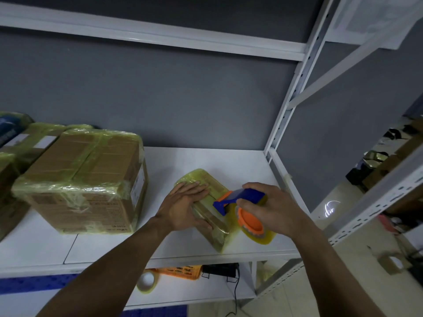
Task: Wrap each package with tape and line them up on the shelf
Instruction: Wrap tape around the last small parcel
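A small package (207, 179) wrapped in yellowish clear tape lies on the white shelf (242, 163), right of centre. My left hand (183, 203) presses flat on its top with straight fingers. My right hand (270, 205) grips a blue and orange tape dispenser (242, 197) with a clear tape roll, held against the package's right side. A large taped cardboard box (84, 179) stands to the left on the same shelf. Further taped packages (29, 143) line up beyond it at the far left.
A white shelf upright (286, 106) rises at the right corner, with another shelf board (160, 40) above. On the lower shelf sit a spare tape roll (147, 282), an orange basket (180, 272) and a black device (219, 269). Another rack (377, 197) stands right.
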Tool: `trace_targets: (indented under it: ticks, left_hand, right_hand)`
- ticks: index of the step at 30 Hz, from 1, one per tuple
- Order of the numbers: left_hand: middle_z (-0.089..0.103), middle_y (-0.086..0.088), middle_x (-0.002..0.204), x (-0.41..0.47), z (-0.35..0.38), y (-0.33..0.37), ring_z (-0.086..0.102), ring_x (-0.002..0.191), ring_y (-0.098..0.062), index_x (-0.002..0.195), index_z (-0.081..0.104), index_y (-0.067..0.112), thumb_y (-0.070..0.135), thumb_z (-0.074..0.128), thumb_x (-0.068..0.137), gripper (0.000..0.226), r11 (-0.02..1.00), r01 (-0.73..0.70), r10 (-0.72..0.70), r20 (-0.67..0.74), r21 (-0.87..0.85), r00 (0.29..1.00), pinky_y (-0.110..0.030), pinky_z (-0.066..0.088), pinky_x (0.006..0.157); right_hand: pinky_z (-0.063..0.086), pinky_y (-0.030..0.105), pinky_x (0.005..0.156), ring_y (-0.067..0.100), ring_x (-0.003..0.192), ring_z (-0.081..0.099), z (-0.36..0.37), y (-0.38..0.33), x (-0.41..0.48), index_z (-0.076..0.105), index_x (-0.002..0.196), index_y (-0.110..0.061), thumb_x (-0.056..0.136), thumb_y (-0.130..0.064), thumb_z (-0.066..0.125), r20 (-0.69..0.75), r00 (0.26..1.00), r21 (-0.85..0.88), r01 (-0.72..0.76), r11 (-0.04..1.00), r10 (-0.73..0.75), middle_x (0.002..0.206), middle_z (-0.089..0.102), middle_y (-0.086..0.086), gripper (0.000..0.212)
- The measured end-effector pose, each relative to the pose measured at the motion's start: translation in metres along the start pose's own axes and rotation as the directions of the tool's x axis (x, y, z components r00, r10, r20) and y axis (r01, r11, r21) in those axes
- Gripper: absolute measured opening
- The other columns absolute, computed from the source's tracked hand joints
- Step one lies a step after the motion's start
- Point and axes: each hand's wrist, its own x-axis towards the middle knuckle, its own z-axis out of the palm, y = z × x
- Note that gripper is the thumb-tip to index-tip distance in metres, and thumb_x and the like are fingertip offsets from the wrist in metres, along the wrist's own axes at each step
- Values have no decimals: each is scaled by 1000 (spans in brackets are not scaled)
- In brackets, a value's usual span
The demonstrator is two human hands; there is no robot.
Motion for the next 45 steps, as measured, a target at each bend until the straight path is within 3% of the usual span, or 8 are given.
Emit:
trace_targets:
  ticks: [2, 8, 15, 26, 36, 38, 41, 45]
  left_hand:
    - [14, 26, 164, 2, -2, -1, -3, 150, 8, 158, 25, 40, 102, 50, 55, 123, 1000, -7, 7, 20, -5, 1000, -29, -11, 124]
    - [-2, 21, 166, -1, -3, 10, -9, 154, -3, 162, 11, 33, 107, 39, 53, 135, 999, -29, 26, 46, 46, 999, -38, -22, 121]
    - [6, 21, 167, -14, 22, 49, -8, 155, -6, 162, 15, 29, 111, 31, 49, 141, 997, 75, -76, -43, -23, 996, -46, -22, 122]
    - [11, 26, 165, -4, 17, 26, -4, 154, 0, 160, 22, 35, 108, 44, 52, 133, 992, 59, -64, -50, -108, 997, -46, -13, 125]
    - [5, 30, 164, 5, 5, 6, -7, 152, 4, 161, 19, 35, 106, 48, 53, 132, 996, 18, -19, -10, -87, 1000, -43, -15, 125]
    - [4, 29, 164, 7, 3, 3, -8, 152, 4, 161, 19, 35, 106, 47, 54, 132, 996, 11, -11, 2, -83, 1000, -43, -15, 125]
    - [-2, 25, 166, 7, 5, 3, -15, 152, 2, 162, 12, 33, 105, 44, 58, 131, 998, -5, 5, -3, -62, 1000, -44, -15, 125]
    - [3, 21, 167, 1, 17, 12, -17, 153, -2, 162, 13, 31, 91, 47, 75, 111, 996, -62, 60, -41, -59, 997, -43, -11, 126]
  right_hand:
    - [39, 4, 61, -26, 84, 51, 5, 2, -1, 51, 98, -68, 86, -61, 69, -4, 1000, 3, -17, 1000, 17, 90, 55, -40, 23]
    - [36, 4, 66, -14, 87, 53, 9, 7, 1, 55, 115, -58, 89, -59, 69, 0, 999, 54, -37, 998, 37, 98, 54, -39, 30]
    - [43, 11, 74, -8, 98, 56, 14, 13, -2, 57, 120, -56, 89, -56, 71, -20, 999, 152, -46, 987, 49, 110, 59, -31, 35]
    - [43, -1, 64, -23, 97, 53, 18, 7, 2, 60, 126, -51, 83, -57, 75, -70, 997, 180, -9, 984, 22, 111, 60, -31, 45]
    - [44, 3, 63, -26, 99, 49, 11, 3, -14, 57, 116, -62, 79, -65, 71, -99, 995, 163, 15, 987, 1, 104, 60, -40, 40]
    - [43, -1, 63, -28, 98, 48, 14, 2, -17, 53, 104, -73, 82, -60, 72, -65, 998, 145, 24, 989, -15, 100, 55, -50, 31]
    - [42, -2, 65, -24, 97, 52, 16, 3, -16, 52, 96, -77, 86, -51, 74, -67, 998, 176, 34, 984, -23, 101, 53, -53, 36]
    - [41, -3, 67, -21, 95, 56, 16, 7, -14, 55, 96, -75, 88, -48, 75, -54, 998, 204, 24, 979, -13, 99, 58, -48, 35]
